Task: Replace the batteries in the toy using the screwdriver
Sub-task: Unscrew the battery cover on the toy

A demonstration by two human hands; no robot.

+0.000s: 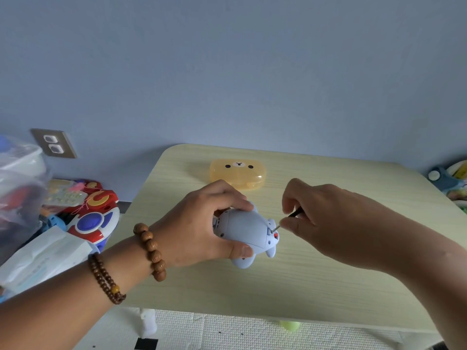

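A pale blue animal-shaped toy (243, 229) is held just above the light wooden table (316, 279), with my left hand (199, 223) wrapped around its left side, thumb underneath. My right hand (326, 218) pinches a small screwdriver (295, 213) with a dark handle. Its thin metal tip (275, 228) touches the toy's right end beside a small red spot. Most of the screwdriver's handle is hidden inside my fingers. No batteries are visible.
A yellow bear-face case (237, 173) lies closed at the table's far side. Left of the table are a pile of colourful toys (93, 218), a clear plastic bag (20, 188) and white packaging (43, 258). More toys (452, 180) sit at the far right.
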